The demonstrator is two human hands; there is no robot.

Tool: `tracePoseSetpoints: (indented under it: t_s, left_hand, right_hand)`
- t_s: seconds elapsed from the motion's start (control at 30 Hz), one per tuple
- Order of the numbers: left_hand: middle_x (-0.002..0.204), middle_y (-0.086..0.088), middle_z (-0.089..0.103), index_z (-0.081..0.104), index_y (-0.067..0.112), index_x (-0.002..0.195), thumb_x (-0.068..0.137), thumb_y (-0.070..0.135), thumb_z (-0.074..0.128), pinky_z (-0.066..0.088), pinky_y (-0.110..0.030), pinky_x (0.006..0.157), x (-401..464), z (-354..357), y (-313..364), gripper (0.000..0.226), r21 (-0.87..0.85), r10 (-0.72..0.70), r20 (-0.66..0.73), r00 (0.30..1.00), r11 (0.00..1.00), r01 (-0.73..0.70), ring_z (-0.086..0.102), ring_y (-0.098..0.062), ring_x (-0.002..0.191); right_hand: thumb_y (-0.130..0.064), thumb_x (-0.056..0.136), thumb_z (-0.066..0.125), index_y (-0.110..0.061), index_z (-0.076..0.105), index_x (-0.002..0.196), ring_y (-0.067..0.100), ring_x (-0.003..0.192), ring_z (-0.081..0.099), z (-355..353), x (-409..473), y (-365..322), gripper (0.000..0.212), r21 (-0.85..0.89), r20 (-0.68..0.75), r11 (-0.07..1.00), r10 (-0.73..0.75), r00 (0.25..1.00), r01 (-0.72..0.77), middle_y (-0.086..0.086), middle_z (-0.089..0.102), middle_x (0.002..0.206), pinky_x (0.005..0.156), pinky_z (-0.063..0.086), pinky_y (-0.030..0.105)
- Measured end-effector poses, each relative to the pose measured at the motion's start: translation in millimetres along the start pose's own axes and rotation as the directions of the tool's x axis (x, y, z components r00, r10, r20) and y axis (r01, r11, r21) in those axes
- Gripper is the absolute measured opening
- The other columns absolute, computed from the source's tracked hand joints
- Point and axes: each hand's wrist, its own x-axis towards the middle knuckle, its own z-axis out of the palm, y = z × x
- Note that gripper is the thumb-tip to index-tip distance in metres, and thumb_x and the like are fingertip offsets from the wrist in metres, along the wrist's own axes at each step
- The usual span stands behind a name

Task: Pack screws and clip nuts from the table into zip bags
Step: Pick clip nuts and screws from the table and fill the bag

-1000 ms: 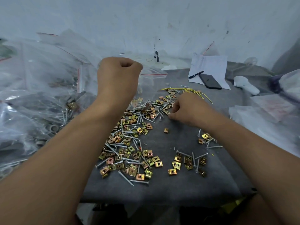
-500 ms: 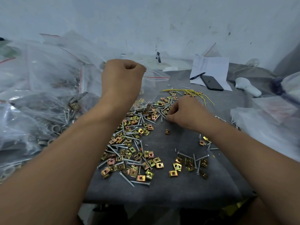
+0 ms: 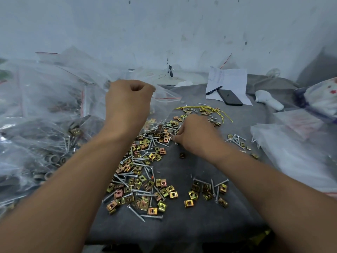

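Left hand (image 3: 128, 105) raised above the far-left part of the tabletop (image 3: 182, 227), fingers curled into a fist that pinches the mouth of a clear zip bag (image 3: 165, 104); the bag hangs below and to the right of the fist, its red seal line visible.

Right hand (image 3: 197, 136) low over the far middle of the tabletop, knuckles up, fingers curled down into the far end of the hardware pile; a screw head shows at the fingertips, but whether it is actually gripped cannot be told.

Clip nuts (image 3: 144, 187), brass-coloured, and silver screws (image 3: 135, 213) lie mixed in a long pile running from the near-middle toward the far middle. A smaller group of clip nuts and screws (image 3: 207, 192) sits apart, nearer the right. One single clip nut (image 3: 182, 155) lies alone just beneath the right wrist.

Along the left edge: heap of filled zip bags (image 3: 45, 125) holding screws and rings.

Far side: yellow wire ties (image 3: 207, 109), then a paper sheet (image 3: 231, 79) with a pen (image 3: 213, 90) and a black phone (image 3: 230, 97) on it.

Right edge: more plastic bags (image 3: 295, 147).
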Motion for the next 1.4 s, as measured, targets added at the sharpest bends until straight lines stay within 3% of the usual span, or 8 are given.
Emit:
tracePoseSetpoints:
  t_s: [0.23,0.43,0.6,0.9,1.0,1.13,1.23,1.4]
  left_hand:
    - [0.069,-0.012,0.055,0.073,-0.005,0.087,0.097,0.020,0.063,0.038,-0.023,0.056,0.9,0.6,-5.2,0.029,0.003,-0.011,0.001,1.000,1.000,0.011,0.043,-0.017,0.061]
    - [0.056,0.013,0.064,0.080,0.008,0.084,0.094,0.020,0.065,0.041,-0.022,0.058,1.3,2.6,-5.3,0.022,-0.002,-0.033,-0.025,0.999,0.999,0.033,0.048,-0.002,0.047]
    - [0.056,0.009,0.064,0.081,0.017,0.081,0.091,0.021,0.065,0.043,-0.026,0.062,-0.5,4.9,-5.9,0.019,-0.015,-0.033,-0.001,0.999,0.999,0.033,0.049,-0.008,0.051]
    - [0.059,0.017,0.068,0.082,0.029,0.081,0.096,0.019,0.066,0.047,-0.029,0.071,1.5,-0.6,-5.0,0.024,-0.035,-0.079,0.010,0.997,0.996,0.079,0.058,-0.001,0.058]
    - [0.057,0.011,0.067,0.081,0.030,0.077,0.096,0.019,0.066,0.047,-0.028,0.066,0.6,-0.2,-3.0,0.027,-0.034,-0.085,0.021,0.996,0.996,0.085,0.053,-0.004,0.052]
    - [0.058,0.004,0.064,0.082,0.027,0.078,0.097,0.017,0.066,0.046,-0.030,0.061,-0.6,0.4,-0.4,0.027,-0.020,-0.065,0.048,0.997,0.998,0.066,0.049,-0.012,0.053]
    - [0.056,0.011,0.065,0.083,0.029,0.090,0.098,0.017,0.065,0.045,-0.032,0.061,-2.6,2.3,2.0,0.023,0.008,-0.034,0.075,0.997,0.999,0.033,0.051,-0.013,0.056]
    - [0.071,0.011,0.073,0.083,0.029,0.096,0.099,0.018,0.064,0.056,-0.042,0.064,-10.0,4.7,7.8,0.022,0.081,0.063,0.129,0.990,0.994,-0.074,0.057,-0.013,0.065]
  right_hand:
    - [-0.032,0.079,0.081,-0.017,0.051,0.067,0.032,0.084,0.067,3.1,9.8,0.9,0.036,0.060,0.034,0.993,0.103,0.994,-0.104,0.000,0.050,0.067,0.065,0.047,0.033]
    - [-0.026,0.085,0.073,-0.021,0.040,0.068,0.030,0.078,0.052,-1.8,1.0,-5.6,0.038,-0.020,0.047,0.995,0.096,0.994,-0.095,-0.002,0.040,0.069,0.065,0.041,0.034]
    - [-0.019,0.086,0.072,-0.019,0.041,0.068,0.018,0.057,0.040,-2.1,-0.1,-18.0,0.036,-0.045,0.108,0.998,0.057,0.992,-0.053,0.001,0.043,0.068,0.060,0.037,0.032]
    - [-0.023,0.093,0.068,-0.018,0.043,0.064,0.020,0.060,0.045,-19.5,4.7,-0.4,0.039,0.142,0.160,0.986,0.068,0.985,-0.091,0.000,0.042,0.062,0.053,0.034,0.029]
    - [-0.026,0.098,0.062,-0.014,0.047,0.059,0.016,0.049,0.037,-36.8,-0.7,11.0,0.044,0.300,0.051,0.954,0.001,0.999,-0.016,0.001,0.042,0.051,0.048,0.030,0.031]
    - [-0.018,0.104,0.057,-0.014,0.063,0.100,0.017,0.081,0.069,-59.3,-13.3,19.2,0.008,0.578,-0.171,0.799,-0.084,0.982,0.169,0.003,0.072,0.088,0.078,0.057,0.041]
    - [-0.017,0.103,0.058,-0.019,0.061,0.104,0.012,0.085,0.066,-68.8,-22.7,18.3,0.004,0.469,-0.310,0.797,-0.254,0.916,0.380,-0.005,0.070,0.091,0.078,0.055,0.033]
    - [-0.018,0.101,0.063,-0.016,0.065,0.104,0.012,0.090,0.060,-68.3,-26.3,6.9,0.004,0.253,-0.363,0.851,-0.359,0.860,0.461,-0.004,0.064,0.097,0.082,0.051,0.038]
